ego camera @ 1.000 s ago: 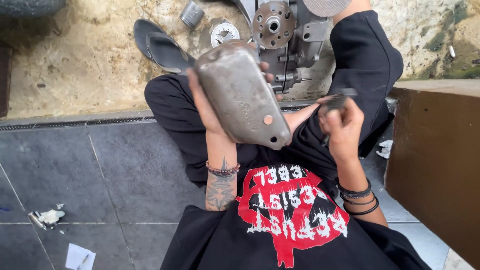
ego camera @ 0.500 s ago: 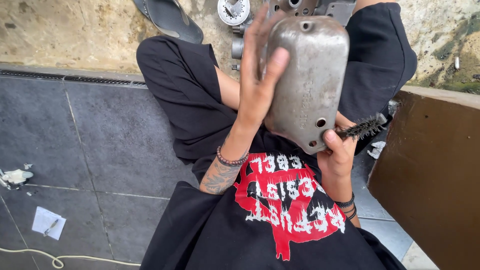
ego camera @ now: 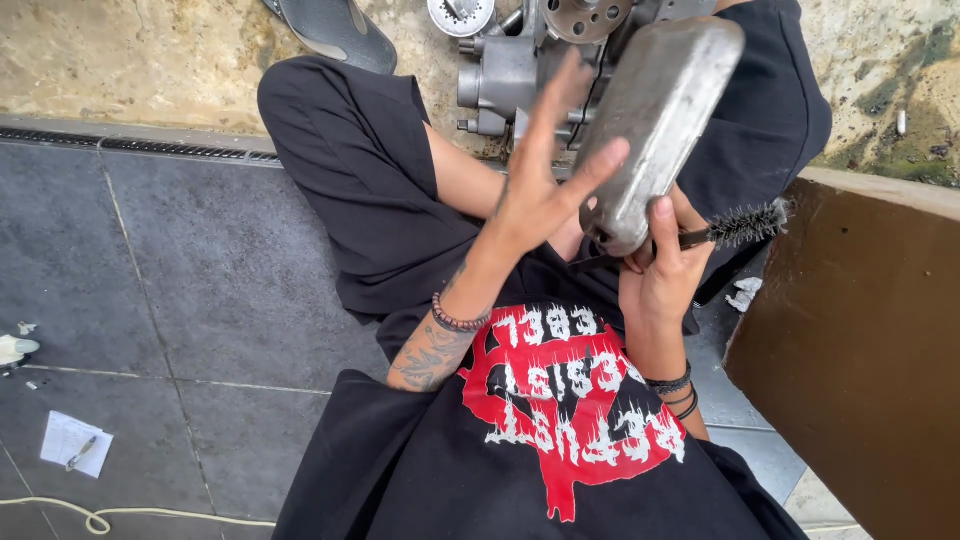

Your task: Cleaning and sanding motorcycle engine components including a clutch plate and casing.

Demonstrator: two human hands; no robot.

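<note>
Metal cover: the metal cover (ego camera: 655,125) is held up in the air in front of the person's chest, above the lap, tilted so its long side runs up toward the upper right.
Left hand: the left hand (ego camera: 545,190) lies flat against the cover's left side, its fingers (ego camera: 545,110) stretched out and spread apart, the thumb pressed on the cover's face. It props the cover rather than closing round it.
Right hand: the right hand (ego camera: 660,270) sits under the cover's lower end, its fingers curled tight around the handle of a wire brush (ego camera: 735,228), with one fingertip touching the cover's bottom edge.
Brush: the dark bristle head sticks out to the right of the hand, just below the cover and clear of it.
Look of the cover: a rounded, oblong shell of dull grey metal, smooth-cornered, stained and smudged with grime, with a dark opening at its lower end near the right hand.
Behind it: a grey engine block (ego camera: 520,60) stands on the sandy ground just past the knees, beside a dark sandal (ego camera: 335,30).
Floor: dark tiles (ego camera: 180,260) on the left carry a paper scrap (ego camera: 75,440) and a pale cord (ego camera: 130,512).
Right side: a brown board (ego camera: 870,350) stands close to the person's right arm.
</note>
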